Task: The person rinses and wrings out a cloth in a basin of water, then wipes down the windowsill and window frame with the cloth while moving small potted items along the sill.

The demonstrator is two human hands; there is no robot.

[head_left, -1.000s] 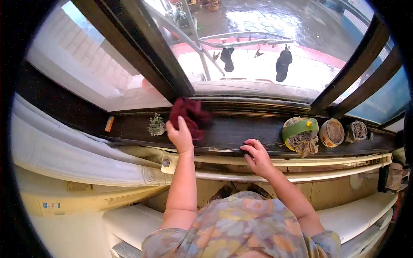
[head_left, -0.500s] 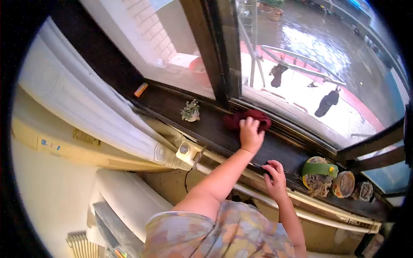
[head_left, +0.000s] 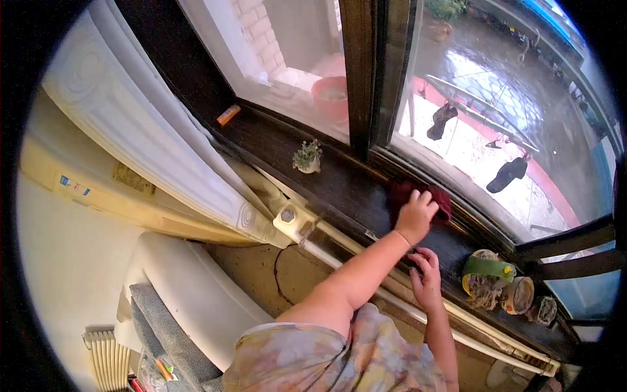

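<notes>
- My left hand (head_left: pixel 416 219) presses on a dark red cloth (head_left: pixel 443 202), soft and matt.
- My right hand (head_left: pixel 428 282) is at the edge of the sill (head_left: pixel 346 186), dark wood, smooth with a dull sheen.
- The window frame (head_left: pixel 362 72) looks like dark wood too, beside smooth, clear glass (head_left: pixel 294 32).
- Below my left arm runs a radiator (head_left: pixel 295 230) of cream-painted metal, with a bare metal bolt (head_left: pixel 287 215).
- The curtain (head_left: pixel 150 134) is pale, patterned cloth.
- The green pot band (head_left: pixel 488 268) looks smooth and slightly glossy.
- My floral top (head_left: pixel 294 353) is thin, matt cloth.
- I see rough, woven-looking fabric on the grey cushion (head_left: pixel 157 326).
</notes>
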